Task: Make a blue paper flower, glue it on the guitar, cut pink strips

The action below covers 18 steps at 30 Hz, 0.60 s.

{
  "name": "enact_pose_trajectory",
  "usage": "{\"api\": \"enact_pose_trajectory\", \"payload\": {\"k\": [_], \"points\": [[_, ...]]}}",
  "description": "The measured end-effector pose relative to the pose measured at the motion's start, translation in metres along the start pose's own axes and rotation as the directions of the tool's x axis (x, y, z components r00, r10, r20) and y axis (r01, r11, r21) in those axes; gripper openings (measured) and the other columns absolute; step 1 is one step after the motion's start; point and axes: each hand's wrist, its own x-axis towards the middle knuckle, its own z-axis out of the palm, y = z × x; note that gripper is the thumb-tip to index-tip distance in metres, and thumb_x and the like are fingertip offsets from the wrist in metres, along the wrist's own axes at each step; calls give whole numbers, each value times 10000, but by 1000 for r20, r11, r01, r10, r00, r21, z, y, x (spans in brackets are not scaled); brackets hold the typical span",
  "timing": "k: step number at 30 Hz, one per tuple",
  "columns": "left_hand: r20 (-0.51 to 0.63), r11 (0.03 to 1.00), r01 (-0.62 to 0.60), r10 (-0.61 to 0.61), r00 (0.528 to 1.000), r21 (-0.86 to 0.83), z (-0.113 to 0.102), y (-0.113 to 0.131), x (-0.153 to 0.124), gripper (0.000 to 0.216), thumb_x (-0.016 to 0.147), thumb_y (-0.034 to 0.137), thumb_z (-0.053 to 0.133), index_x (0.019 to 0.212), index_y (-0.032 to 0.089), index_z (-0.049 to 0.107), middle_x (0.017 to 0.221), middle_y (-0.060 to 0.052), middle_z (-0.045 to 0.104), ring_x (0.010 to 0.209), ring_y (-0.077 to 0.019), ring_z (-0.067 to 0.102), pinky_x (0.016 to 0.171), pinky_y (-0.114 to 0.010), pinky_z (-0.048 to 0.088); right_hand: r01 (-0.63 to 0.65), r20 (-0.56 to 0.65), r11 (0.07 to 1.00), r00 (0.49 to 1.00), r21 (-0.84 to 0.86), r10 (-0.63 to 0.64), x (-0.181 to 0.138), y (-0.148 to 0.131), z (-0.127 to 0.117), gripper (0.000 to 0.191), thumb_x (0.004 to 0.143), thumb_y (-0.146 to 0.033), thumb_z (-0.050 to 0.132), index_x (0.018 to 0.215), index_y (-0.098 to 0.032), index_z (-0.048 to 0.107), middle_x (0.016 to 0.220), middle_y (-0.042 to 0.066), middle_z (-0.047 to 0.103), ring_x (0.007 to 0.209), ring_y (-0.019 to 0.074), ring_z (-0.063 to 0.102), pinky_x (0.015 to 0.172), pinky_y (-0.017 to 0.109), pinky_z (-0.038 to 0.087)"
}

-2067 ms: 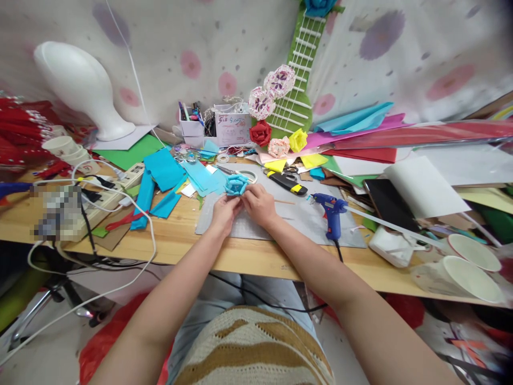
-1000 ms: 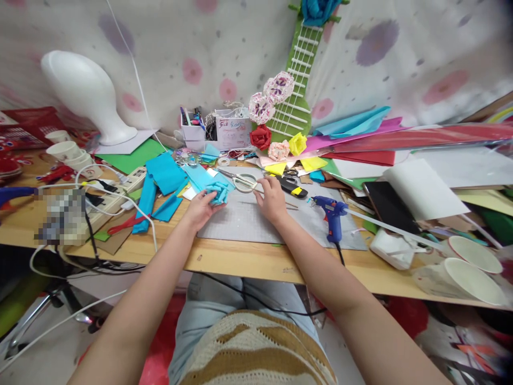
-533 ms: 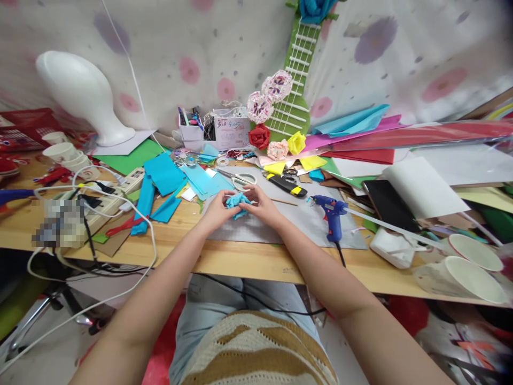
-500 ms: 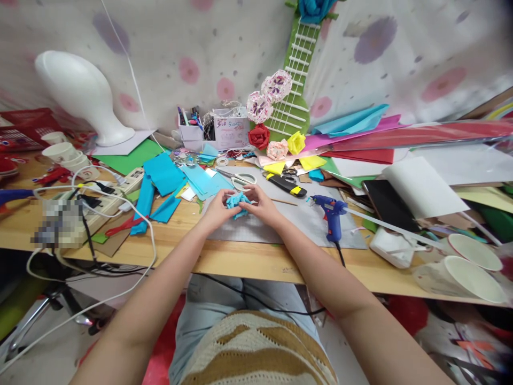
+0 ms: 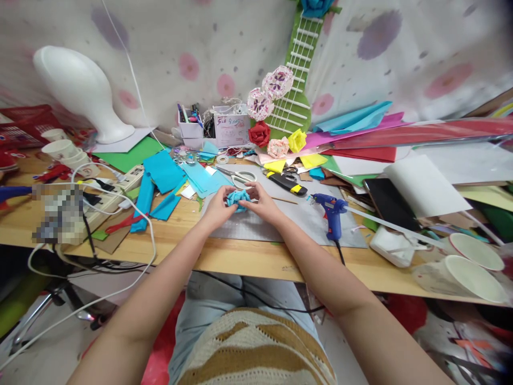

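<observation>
Desk (image 5: pixel 248 259): wooden, carrying a grey mat (image 5: pixel 246 230) near its front edge; all positions below are taken from this mat. Left hand (image 5: pixel 218 207): above the mat's left part. Right hand (image 5: pixel 264 204): above the mat's middle, facing the left. Glue gun (image 5: pixel 331 206): on the mat's right part, nozzle toward the hands. Utility knife (image 5: pixel 284 183): along the mat's far side. Scissors (image 5: pixel 230 174): at the mat's far left, just beyond the fingers. Blue paper flower (image 5: pixel 238 199): above the mat's left part, between both hands.

State of fingers: both sets curved around the flower from opposite sides, thumbs on the near face, lightly pinching its rim; fingertips underneath hidden, grip there cannot be told.

Assessment of handling: crepe-like folds would probably flatten under firm pressure. Recommended: equal, light contact from each side, base supported from below, petals adjusted singly
</observation>
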Motion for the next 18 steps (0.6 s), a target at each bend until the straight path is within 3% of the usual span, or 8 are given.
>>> {"api": "enact_pose_trajectory", "payload": {"k": [4, 9, 13, 18], "points": [[30, 991, -72, 69, 997, 117, -5, 1, -2, 468, 643, 119, 544, 1095, 208, 458, 1055, -45, 597, 986, -181, 566, 779, -281, 438, 29, 23, 997, 999, 78, -31, 0, -10, -6, 511, 693, -479, 661, 1097, -240, 461, 987, 39, 566, 908, 160, 565, 763, 314, 487], [130, 956, -170, 142, 981, 239, -14, 7, -4, 597, 650, 104, 533, 1210, 240, 378, 1090, -44, 584, 954, -171, 569, 839, -308, 417, 62, 18, 994, 998, 91, -64, 2, -16, -13, 418, 708, -453, 658, 1020, -220, 507, 896, 26, 579, 839, 146, 568, 749, 298, 478], [125, 974, -168, 149, 981, 152, -13, 9, -1, 625, 628, 120, 576, 1206, 239, 371, 1078, -38, 563, 867, -137, 567, 775, -275, 430, 55, 84, 992, 994, 114, -65, 2, -14, -13, 437, 677, -430, 688, 1017, -221, 509, 878, 19, 581, 806, 143, 572, 713, 289, 483], [9, 996, -63, 64, 998, -70, -5, 5, 3, 583, 593, 133, 616, 1136, 215, 422, 983, -23, 558, 801, -116, 558, 736, -259, 430, 60, 88, 991, 994, 120, -70, 2, -12, -12, 439, 667, -409, 696, 1024, -228, 515, 886, 12, 585, 782, 133, 567, 715, 288, 480]]}}
